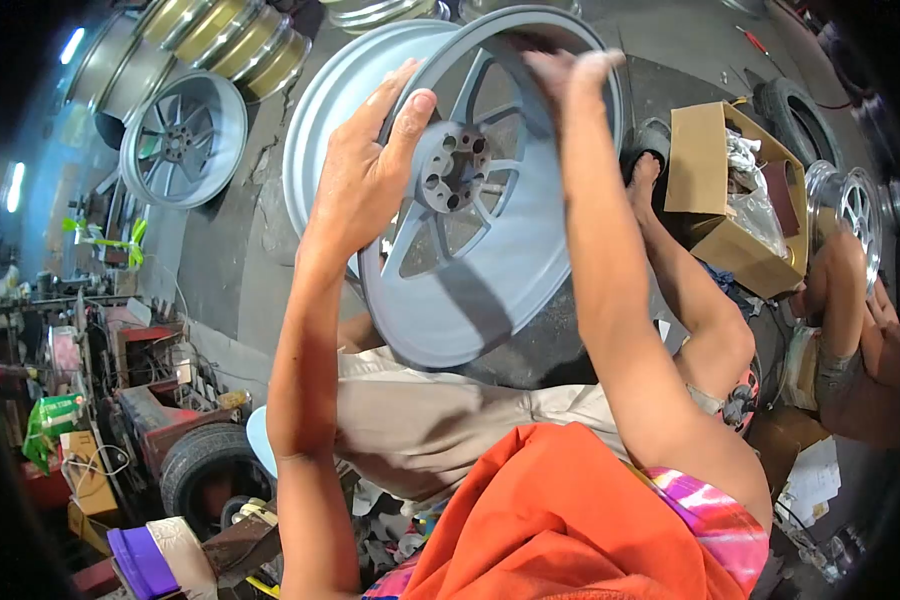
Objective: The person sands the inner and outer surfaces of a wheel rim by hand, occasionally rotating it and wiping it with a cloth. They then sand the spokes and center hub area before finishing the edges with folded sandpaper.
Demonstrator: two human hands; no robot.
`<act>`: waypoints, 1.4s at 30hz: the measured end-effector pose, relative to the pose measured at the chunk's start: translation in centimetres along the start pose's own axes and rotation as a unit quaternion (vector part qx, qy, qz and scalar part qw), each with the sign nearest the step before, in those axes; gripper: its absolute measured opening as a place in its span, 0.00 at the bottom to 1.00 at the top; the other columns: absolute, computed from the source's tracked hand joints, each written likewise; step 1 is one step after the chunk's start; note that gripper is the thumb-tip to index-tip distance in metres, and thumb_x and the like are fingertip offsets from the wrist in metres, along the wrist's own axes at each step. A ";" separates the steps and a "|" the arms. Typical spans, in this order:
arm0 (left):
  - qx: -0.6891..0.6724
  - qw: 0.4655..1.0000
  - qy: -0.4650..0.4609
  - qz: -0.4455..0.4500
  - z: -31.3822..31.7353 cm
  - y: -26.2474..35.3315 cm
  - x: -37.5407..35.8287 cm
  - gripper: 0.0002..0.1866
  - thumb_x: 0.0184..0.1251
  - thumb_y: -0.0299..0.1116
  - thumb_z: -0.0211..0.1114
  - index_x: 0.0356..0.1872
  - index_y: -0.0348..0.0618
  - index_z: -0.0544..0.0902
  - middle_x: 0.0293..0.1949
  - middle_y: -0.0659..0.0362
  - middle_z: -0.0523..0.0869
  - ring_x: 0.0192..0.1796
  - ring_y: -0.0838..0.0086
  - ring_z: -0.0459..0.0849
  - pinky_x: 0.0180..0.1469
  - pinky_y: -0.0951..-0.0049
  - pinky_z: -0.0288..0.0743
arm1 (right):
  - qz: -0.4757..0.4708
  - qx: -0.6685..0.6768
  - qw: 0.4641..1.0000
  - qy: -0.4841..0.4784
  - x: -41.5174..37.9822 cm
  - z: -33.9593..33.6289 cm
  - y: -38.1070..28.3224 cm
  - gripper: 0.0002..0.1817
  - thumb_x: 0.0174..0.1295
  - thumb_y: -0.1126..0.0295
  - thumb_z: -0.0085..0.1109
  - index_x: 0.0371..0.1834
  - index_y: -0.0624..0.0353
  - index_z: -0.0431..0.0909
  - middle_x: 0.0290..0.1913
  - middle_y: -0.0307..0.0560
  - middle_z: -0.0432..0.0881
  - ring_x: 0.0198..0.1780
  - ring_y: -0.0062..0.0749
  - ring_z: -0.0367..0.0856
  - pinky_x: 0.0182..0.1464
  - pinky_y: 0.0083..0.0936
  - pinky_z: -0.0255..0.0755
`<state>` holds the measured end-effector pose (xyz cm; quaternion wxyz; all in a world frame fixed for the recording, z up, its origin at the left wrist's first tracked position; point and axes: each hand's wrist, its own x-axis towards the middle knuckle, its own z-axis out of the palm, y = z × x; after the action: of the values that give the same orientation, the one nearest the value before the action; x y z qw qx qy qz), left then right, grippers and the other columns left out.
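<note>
The green bag's (50, 425) lettering is unreadable.

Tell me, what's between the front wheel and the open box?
In the head view, the person's right arm and right foot show between the wheel and the box.

The front grey wheel (505, 285) looks like metal with a smooth, matt coat, and the grey wheel behind it (315, 130) shows a similar dull finish. The gold wheel barrels (225, 42) are of shiny metal, and the silver wheel (863, 215) at the right side is glossy, as if polished. The open box (697, 160) is of plain, matt cardboard; inside it, the clear bag (757, 222) is thin, wrinkled, glossy plastic. The tyre (205, 450) is dull black rubber. The orange cloth (530, 510) and beige shorts (440, 425) are soft, matt fabric with folds.
</note>
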<state>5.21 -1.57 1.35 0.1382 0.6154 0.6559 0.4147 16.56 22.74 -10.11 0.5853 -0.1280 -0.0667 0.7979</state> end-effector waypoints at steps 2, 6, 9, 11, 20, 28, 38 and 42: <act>0.002 1.000 0.001 -0.012 -0.1 -0.5 0.3 0.32 0.79 0.54 0.55 0.67 0.34 0.76 0.66 0.40 0.79 0.72 0.53 0.74 0.72 0.64 0.64 | -0.010 -0.003 0.994 0.106 0.9 -0.7 -1.6 0.67 0.59 0.15 0.22 0.80 0.72 0.38 0.80 0.72 0.46 0.77 0.64 0.57 0.80 0.51 0.50; 0.007 0.998 0.000 -0.062 -0.6 0.0 0.5 0.32 0.79 0.56 0.53 0.67 0.35 0.76 0.64 0.42 0.81 0.69 0.58 0.77 0.70 0.66 0.65 | 0.020 -0.024 1.000 0.005 -0.9 0.6 -1.8 0.66 0.60 0.16 0.24 0.81 0.71 0.39 0.78 0.73 0.51 0.73 0.63 0.63 0.77 0.52 0.54; -0.001 0.999 0.013 -0.042 -0.3 -0.8 1.1 0.34 0.81 0.58 0.50 0.68 0.36 0.76 0.63 0.45 0.82 0.68 0.63 0.77 0.69 0.69 0.66 | 0.077 -0.180 0.978 -0.071 -8.7 4.5 3.2 0.55 0.67 0.23 0.30 0.78 0.65 0.56 0.63 0.59 0.78 0.61 0.54 0.78 0.72 0.45 0.64; -0.051 0.997 0.004 -0.066 -0.7 -1.4 1.6 0.34 0.81 0.58 0.48 0.68 0.36 0.76 0.64 0.46 0.82 0.68 0.63 0.77 0.70 0.69 0.65 | 0.076 -0.364 0.899 -0.232 -18.4 1.2 8.7 0.40 0.74 0.43 0.31 0.78 0.66 0.57 0.69 0.62 0.73 0.69 0.51 0.70 0.76 0.41 0.57; -0.012 1.000 -0.009 -0.023 -0.9 -1.0 0.6 0.28 0.76 0.44 0.59 0.68 0.35 0.76 0.65 0.44 0.81 0.69 0.61 0.77 0.71 0.68 0.65 | 0.013 -0.847 0.141 -0.512 -13.9 -31.7 0.8 0.30 0.76 0.47 0.41 0.77 0.45 0.64 0.82 0.46 0.57 0.83 0.38 0.52 0.75 0.62 0.46; 0.029 0.999 -0.026 0.020 0.5 1.1 -0.5 0.31 0.58 0.22 0.56 0.68 0.32 0.75 0.66 0.40 0.78 0.72 0.53 0.74 0.74 0.65 0.64 | -0.361 -0.861 -0.217 -0.286 6.9 -14.6 -2.3 0.34 0.68 0.66 0.46 0.79 0.59 0.60 0.81 0.48 0.58 0.80 0.43 0.56 0.81 0.39 0.47; 0.084 0.996 -0.011 0.004 0.9 0.6 -0.3 0.24 0.64 0.29 0.61 0.63 0.38 0.80 0.50 0.51 0.89 0.54 0.73 0.83 0.61 0.74 0.73 | 0.134 -0.706 0.589 -0.371 -27.9 -24.2 12.8 0.34 0.74 0.46 0.49 0.76 0.56 0.65 0.79 0.57 0.61 0.80 0.51 0.55 0.80 0.46 0.48; 0.021 1.000 -0.003 0.007 0.9 3.3 0.2 0.26 0.56 0.27 0.56 0.59 0.32 0.80 0.51 0.38 0.86 0.54 0.50 0.85 0.60 0.64 0.74 | 0.093 -0.608 0.663 -0.427 -32.4 -17.0 6.5 0.34 0.72 0.52 0.56 0.76 0.56 0.64 0.77 0.54 0.64 0.78 0.49 0.61 0.78 0.40 0.56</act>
<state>8.03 -1.39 3.24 0.1248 0.6240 0.6596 0.4000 24.56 -10.81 -23.95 0.2075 -0.1068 -0.7673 0.5973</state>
